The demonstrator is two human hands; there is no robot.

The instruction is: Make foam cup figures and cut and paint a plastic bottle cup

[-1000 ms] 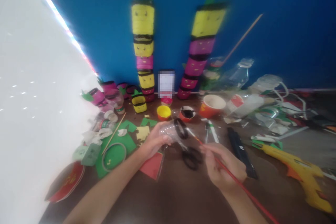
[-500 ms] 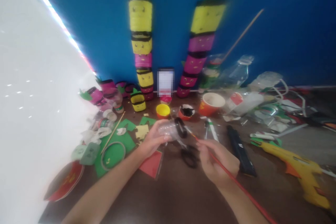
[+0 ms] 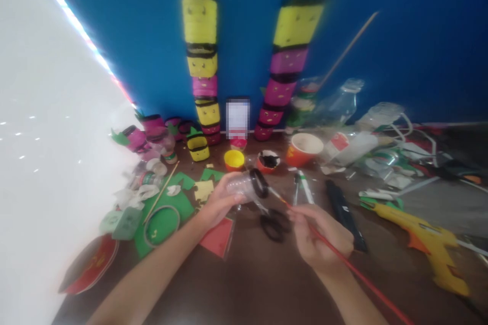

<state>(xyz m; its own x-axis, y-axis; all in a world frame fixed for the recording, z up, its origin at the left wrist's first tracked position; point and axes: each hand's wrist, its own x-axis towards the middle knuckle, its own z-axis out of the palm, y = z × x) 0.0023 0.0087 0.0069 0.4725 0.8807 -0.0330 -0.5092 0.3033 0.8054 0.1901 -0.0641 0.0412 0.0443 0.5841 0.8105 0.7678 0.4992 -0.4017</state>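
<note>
My left hand (image 3: 223, 198) is wrapped round a clear plastic bottle piece (image 3: 240, 187), whose right-hand rim (image 3: 260, 183) is black. My right hand (image 3: 324, 236) pinches a long red paintbrush (image 3: 343, 259). The brush tip points at the black rim and looks very near it; blur hides whether they touch. Black-handled scissors (image 3: 275, 224) lie on the brown table (image 3: 259, 284) below the bottle piece. Just behind stand a small cup with black paint (image 3: 269, 161) and a yellow cup (image 3: 234, 160).
Painted yellow and magenta containers (image 3: 200, 20) form two columns against the blue wall. A yellow glue gun (image 3: 427, 236), a black case (image 3: 346, 216) and clear bottles lie right. Green sheets (image 3: 163, 218), a red sheet (image 3: 219, 237) and a red bowl (image 3: 89, 264) are left.
My right hand has moved slightly right, and the brush tip sits a little farther from the black rim. The whole view has shifted slightly.
</note>
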